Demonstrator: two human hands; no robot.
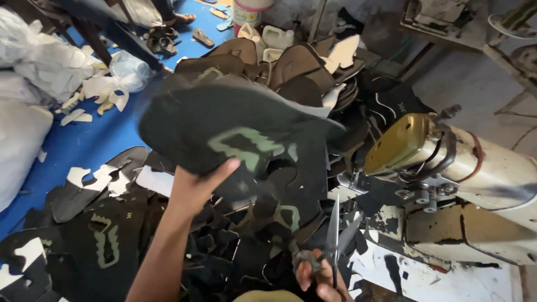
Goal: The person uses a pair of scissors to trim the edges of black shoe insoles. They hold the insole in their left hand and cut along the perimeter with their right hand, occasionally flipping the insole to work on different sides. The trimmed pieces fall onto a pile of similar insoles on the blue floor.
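— Two hands, item one: what does the left hand [196, 187] hold?

— Fingers closed on a black fabric shoe-upper piece with pale green trim [235, 131], raised above a heap of black cut shoe pieces [184, 246].

— Item two, the right hand [319, 277]?

— Closed round small steel scissors [335, 235], blades up and slightly parted, low beside the heap.

— Surroundings?

— Cream and gold sewing machine [447, 168] at right; blue floor [72, 145] at left.

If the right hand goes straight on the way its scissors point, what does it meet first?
The right hand holds scissors pointing up and away. Probably the dark shoe piece held by the left hand comes first, though depth is unclear and the tips may pass beside it.
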